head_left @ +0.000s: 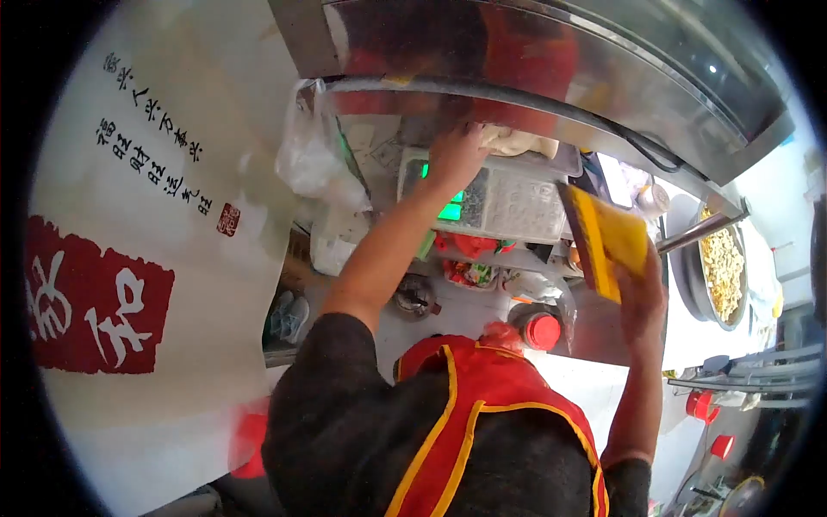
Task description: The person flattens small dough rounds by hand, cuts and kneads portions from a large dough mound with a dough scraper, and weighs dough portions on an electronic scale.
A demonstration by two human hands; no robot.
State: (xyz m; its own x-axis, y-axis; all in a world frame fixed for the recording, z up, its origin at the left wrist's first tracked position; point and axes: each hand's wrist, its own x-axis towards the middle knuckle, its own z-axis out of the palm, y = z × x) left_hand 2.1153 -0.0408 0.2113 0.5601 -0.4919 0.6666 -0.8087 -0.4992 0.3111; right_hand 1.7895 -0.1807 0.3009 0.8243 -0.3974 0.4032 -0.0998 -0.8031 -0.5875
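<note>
At the upper middle, my left hand (457,159) grips the end of a pale lump of dough (519,141). The dough lies on the pan of a digital scale (525,202) with lit green displays, partly covered by my hand. The steel edge above hides some of my fingertips. My right hand (643,297), to the right of the scale, is closed around a flat yellow scraper-like piece (613,241) with a dark long edge. That piece is held up in the air, apart from the dough.
A steel cabinet (517,52) with a cable overhangs the scale. On the left hangs a plastic bag (314,159) beside a wall banner (172,302). Below are a red-lidded jar (542,331) and a metal pot (415,297). A large pan of food (722,267) stands right.
</note>
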